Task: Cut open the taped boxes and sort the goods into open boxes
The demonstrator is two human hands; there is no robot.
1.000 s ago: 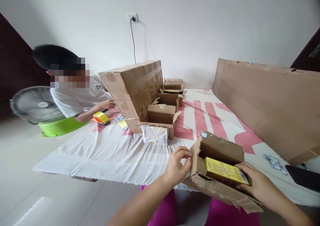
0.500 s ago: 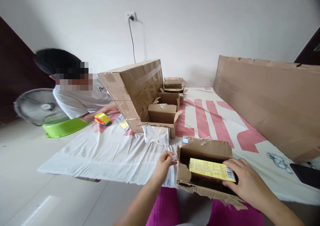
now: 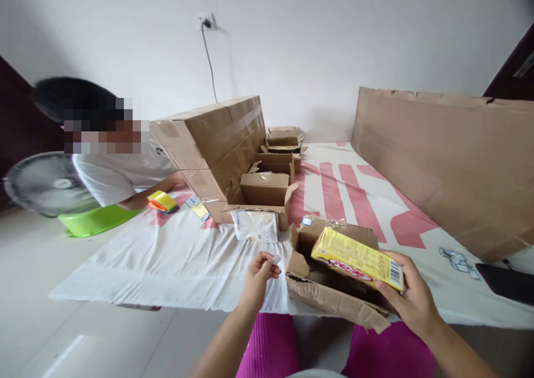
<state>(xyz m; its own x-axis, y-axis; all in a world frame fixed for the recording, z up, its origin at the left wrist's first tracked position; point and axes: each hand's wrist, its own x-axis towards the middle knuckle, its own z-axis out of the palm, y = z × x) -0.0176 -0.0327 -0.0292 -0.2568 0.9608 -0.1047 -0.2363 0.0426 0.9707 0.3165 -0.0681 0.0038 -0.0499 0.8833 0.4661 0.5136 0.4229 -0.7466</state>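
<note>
At near right, the right hand (image 3: 394, 280) is pinching a likely light, stiff carton (image 3: 354, 255) by its handiest, right end, the left hand (image 3: 257, 275) an indistinct scrap (image 3: 275, 259).

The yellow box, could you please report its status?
Right hand gripping yellow box at barcode end. Left hand pinching small whitish piece. Box tilted over open carton; nothing on top.

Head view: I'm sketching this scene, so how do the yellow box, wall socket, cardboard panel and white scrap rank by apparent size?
Largest to smallest:
1. Cardboard panel
2. Yellow box
3. Wall socket
4. White scrap
</note>
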